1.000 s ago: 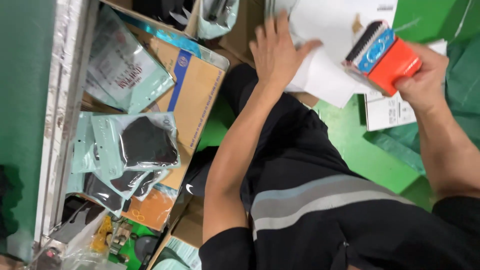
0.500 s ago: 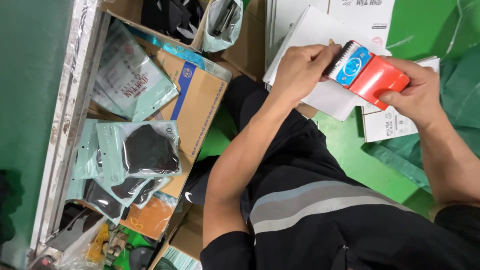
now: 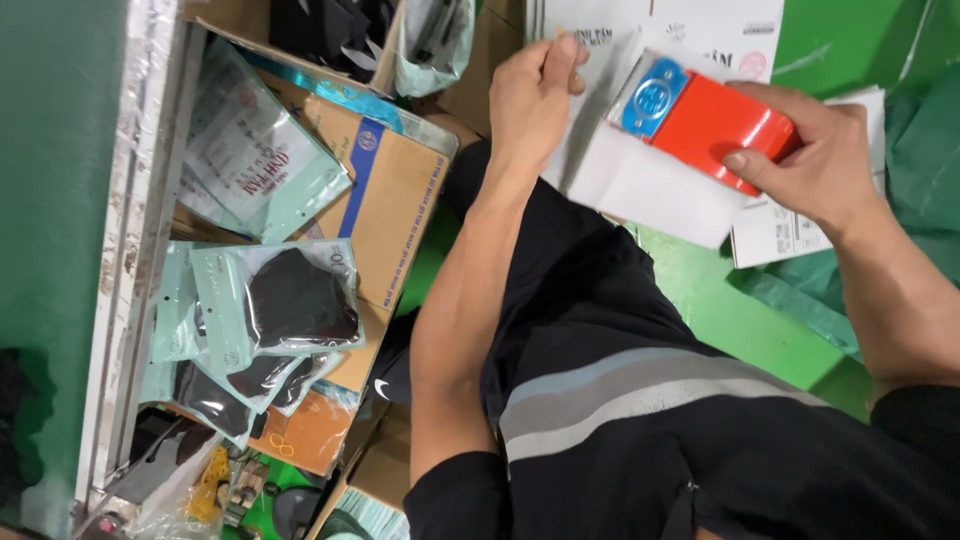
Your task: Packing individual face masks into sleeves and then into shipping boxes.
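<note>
My right hand [image 3: 820, 165] grips a red tape dispenser [image 3: 715, 125] with a blue metal plate at its front. The dispenser rests against a white flat parcel [image 3: 650, 190] lying over my lap. My left hand [image 3: 535, 95] is just left of the dispenser, its fingers pinched together at the parcel's left edge. Whether a strip of tape runs between the fingers and the dispenser is not visible. My black shorts with a grey stripe [image 3: 640, 390] fill the lower middle.
A brown cardboard box [image 3: 395, 215] stands on the left, holding clear bags of dark items [image 3: 295, 300]. More white printed parcels [image 3: 700, 25] lie at the top and a white label sheet [image 3: 775, 235] lies on the green floor [image 3: 740, 330]. A metal rail [image 3: 125, 250] runs down the left.
My left hand lifted off the flat parcel, went to the dispenser's front, then drew back left with its fingers pinched. The dispenser moved left and down onto the parcel.
</note>
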